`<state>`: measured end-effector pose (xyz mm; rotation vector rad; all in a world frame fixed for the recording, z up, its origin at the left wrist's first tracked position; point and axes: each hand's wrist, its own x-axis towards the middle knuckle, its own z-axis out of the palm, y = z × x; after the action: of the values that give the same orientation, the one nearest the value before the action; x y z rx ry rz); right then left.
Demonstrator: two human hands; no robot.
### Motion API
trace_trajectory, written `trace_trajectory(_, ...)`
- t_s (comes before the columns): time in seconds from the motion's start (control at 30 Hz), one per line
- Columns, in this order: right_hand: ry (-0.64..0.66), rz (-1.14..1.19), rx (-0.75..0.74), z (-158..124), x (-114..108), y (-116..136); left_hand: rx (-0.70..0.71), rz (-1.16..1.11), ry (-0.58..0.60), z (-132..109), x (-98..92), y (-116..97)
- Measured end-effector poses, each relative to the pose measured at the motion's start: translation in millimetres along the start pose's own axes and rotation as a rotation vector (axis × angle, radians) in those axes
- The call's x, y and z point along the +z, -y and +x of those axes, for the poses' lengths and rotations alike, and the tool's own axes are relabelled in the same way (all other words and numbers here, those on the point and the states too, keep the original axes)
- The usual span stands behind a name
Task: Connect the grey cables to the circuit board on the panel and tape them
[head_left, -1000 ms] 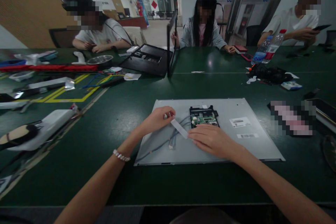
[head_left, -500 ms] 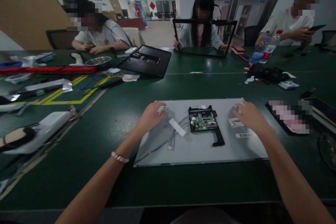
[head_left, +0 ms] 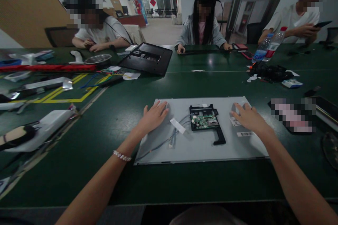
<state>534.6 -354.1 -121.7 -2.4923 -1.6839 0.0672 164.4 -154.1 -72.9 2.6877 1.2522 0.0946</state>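
A grey flat display panel (head_left: 195, 151) lies back side up on the table in front of me. Near its middle sits a green circuit board (head_left: 204, 122) in a black plastic bracket (head_left: 219, 137). Grey cables (head_left: 161, 145) run from the board toward the panel's near left corner, with a white strip (head_left: 177, 126) across them. My left hand (head_left: 153, 117) is at the panel's left side, fingers stretched out. Over the right side is my right hand (head_left: 249, 117), fingers spread, close to a white label (head_left: 235, 121). Neither hand holds anything.
A black monitor back cover (head_left: 148, 59) lies beyond the panel. To the right are a phone (head_left: 290, 116), black cables (head_left: 271, 73) and plastic bottles (head_left: 270, 45). Tools and parts crowd the left, including a white device (head_left: 44, 130). Across the table, a person holds a black frame (head_left: 203, 52).
Both my hands have loosened, their fingers now straighter and more spread over the panel. The person opposite has lowered the black frame from upright to nearly flat on the table.
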Motion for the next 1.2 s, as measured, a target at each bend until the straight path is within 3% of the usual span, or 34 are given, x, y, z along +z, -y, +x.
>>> trace_trajectory(0.3,0.077,0.05,0.005,3,-10,22,-0.099,0.027,-0.031,6,2.7,22)
trace_trajectory(0.47,0.181,0.059,-0.221,-7,-11,24,-0.229,-0.027,0.028,9,-9.8,44)
trace_trajectory(0.63,0.223,-0.007,-0.294,-11,-6,26,-0.272,-0.078,-0.051,6,-21.5,47)
trace_trajectory(0.9,0.173,-0.02,-0.296,-13,-4,45,-0.179,-0.107,-0.19,-2,-27.5,20)
trace_trajectory(1.07,0.164,0.004,-0.291,-15,-4,61,-0.021,0.02,-0.241,-18,-21.9,-18)
trace_trajectory(1.2,0.138,0.02,-0.308,-11,-2,78,0.118,0.059,-0.197,-30,-12.0,-51)
